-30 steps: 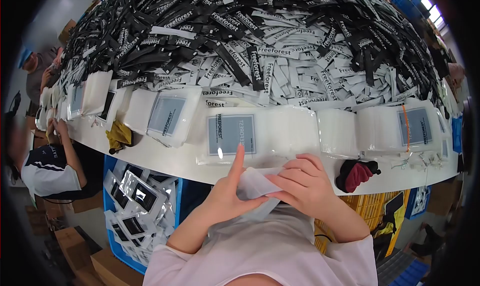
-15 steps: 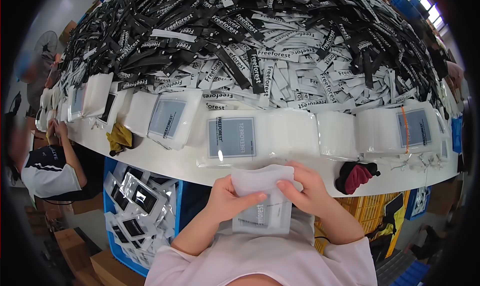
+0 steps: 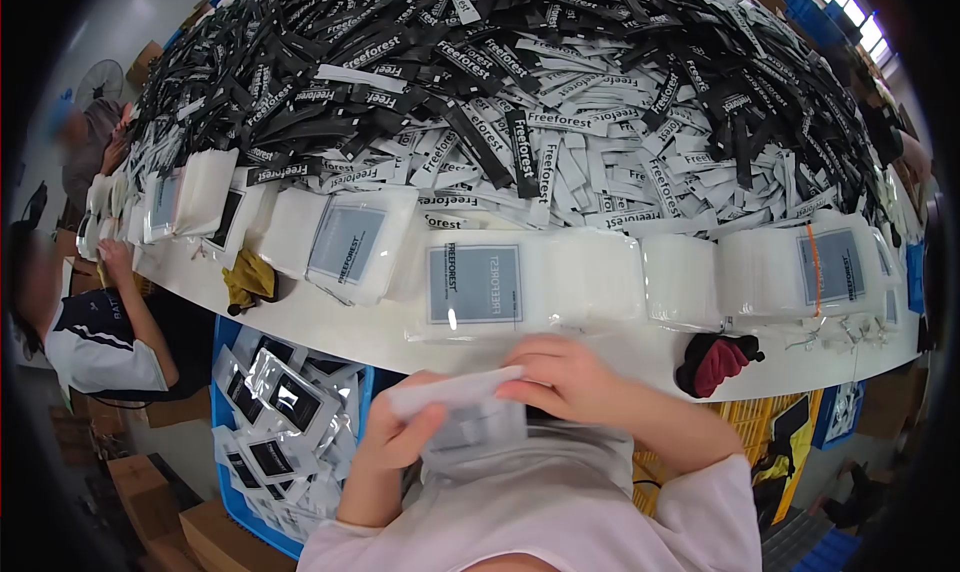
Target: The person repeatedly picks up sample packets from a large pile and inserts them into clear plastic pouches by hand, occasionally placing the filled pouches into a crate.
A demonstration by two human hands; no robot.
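Note:
A whitish, translucent plastic packaging bag [image 3: 475,430] with grey print hangs in front of my body, somewhat blurred. My left hand [image 3: 395,434] is closed on its left side, thumb across the front. At the bag's upper right corner, my right hand [image 3: 566,377] pinches the top edge. The bag's contents, if any, are hard to make out. Just beyond my hands, a stack of printed bags [image 3: 478,282] lies on the white table [image 3: 390,334].
A large heap of black and white "Freeforest" strips [image 3: 560,122] covers the back of the table. A blue crate [image 3: 222,412] of filled pouches stands at the lower left, a yellow crate [image 3: 660,452] at the right. A maroon cloth item [image 3: 717,364] lies near the edge. Another person [image 3: 110,332] works at left.
Both hands and the bag have moved left. My right hand has shifted from the bag's front to its top right edge, and the bag now appears tilted.

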